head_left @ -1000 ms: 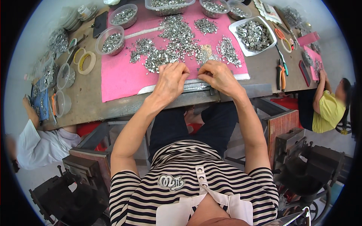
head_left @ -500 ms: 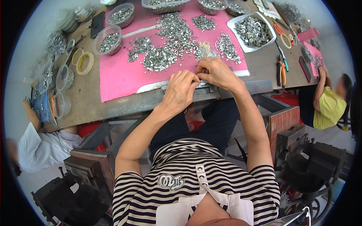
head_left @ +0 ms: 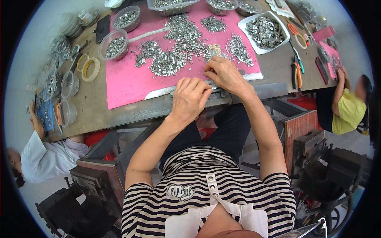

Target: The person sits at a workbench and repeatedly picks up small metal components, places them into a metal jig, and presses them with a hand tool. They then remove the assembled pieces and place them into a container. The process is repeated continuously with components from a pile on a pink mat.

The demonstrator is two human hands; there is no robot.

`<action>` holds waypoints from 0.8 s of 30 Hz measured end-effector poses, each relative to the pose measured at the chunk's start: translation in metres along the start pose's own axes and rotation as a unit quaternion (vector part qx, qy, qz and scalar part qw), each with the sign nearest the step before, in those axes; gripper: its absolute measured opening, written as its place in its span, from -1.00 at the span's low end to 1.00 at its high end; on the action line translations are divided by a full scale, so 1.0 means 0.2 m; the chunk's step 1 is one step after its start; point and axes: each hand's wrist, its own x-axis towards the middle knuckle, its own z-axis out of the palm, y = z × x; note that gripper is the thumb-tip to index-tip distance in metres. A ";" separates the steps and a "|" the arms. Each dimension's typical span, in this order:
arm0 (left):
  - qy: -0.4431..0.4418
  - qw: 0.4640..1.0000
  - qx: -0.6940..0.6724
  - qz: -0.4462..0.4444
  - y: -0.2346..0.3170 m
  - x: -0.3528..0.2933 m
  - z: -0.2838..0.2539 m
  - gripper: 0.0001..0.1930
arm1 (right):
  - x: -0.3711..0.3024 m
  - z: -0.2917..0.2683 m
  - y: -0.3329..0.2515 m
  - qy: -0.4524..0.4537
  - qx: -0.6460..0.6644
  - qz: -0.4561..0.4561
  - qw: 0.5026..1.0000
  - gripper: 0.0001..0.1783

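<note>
My left hand [head_left: 189, 97] is at the front edge of the bench, thumb and fingers pinched together over a small metal fixture [head_left: 223, 93]. Whatever lies in its fingertips is too small to name. Just right of it and slightly farther off, my right hand [head_left: 227, 75] has its fingers curled to the thumb; their tips are partly hidden. Beyond both hands, loose piles of small silvery metal pieces [head_left: 168, 63] lie on a pink mat [head_left: 129, 85]. A gold-coloured flat piece [head_left: 214, 50] lies by the right hand's knuckles.
Clear plastic tubs [head_left: 114, 44] and a white dish [head_left: 265, 33] hold more metal pieces. Tape rolls [head_left: 91, 69] lie left, orange-handled pliers [head_left: 296, 74] right. One person in a white top [head_left: 51, 154] sits left, another in yellow [head_left: 349, 113] right. Dark metal machines [head_left: 85, 202] stand below the bench.
My hands have drawn a little apart: the right has moved slightly up and left, the left slightly down. The whole view has shifted slightly.
</note>
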 end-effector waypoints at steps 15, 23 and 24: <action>0.032 0.998 0.025 -0.054 0.01 -0.14 -0.06 -0.59 | 0.00 0.05 -0.05 0.022 -0.082 0.077 0.993 -0.74; 0.051 0.997 0.001 -0.059 -0.01 -0.15 -0.03 -0.58 | 0.06 0.02 -0.07 -0.038 -0.062 0.134 0.988 -0.78; 0.050 0.997 0.001 -0.058 -0.01 -0.15 -0.03 -0.58 | 0.07 0.00 -0.08 -0.056 -0.060 0.146 0.986 -0.78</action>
